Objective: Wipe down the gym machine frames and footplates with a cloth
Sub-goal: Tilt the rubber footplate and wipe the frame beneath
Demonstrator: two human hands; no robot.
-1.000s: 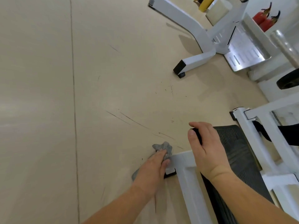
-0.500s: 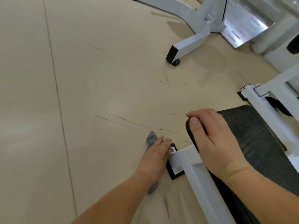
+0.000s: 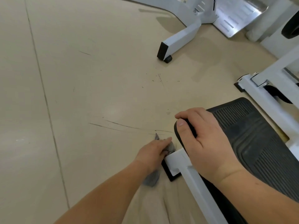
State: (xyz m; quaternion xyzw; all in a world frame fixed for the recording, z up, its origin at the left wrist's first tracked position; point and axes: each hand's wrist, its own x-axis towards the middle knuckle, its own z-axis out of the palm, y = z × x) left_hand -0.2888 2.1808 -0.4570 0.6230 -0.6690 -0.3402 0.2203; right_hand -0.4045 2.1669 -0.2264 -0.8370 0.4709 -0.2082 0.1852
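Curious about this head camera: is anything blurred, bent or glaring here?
Head view: floor seams bow, wide-angle distortion; the grey cloth and left hand look smeared; the metal footplate at top right glares; the right hand on the black footplate is sharp.

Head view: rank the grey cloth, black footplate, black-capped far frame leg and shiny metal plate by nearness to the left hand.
1. grey cloth, under the left hand itself.
2. black footplate, just to its right.
3. black-capped frame leg, well ahead of it.
4. shiny metal plate, top right, beyond that leg.
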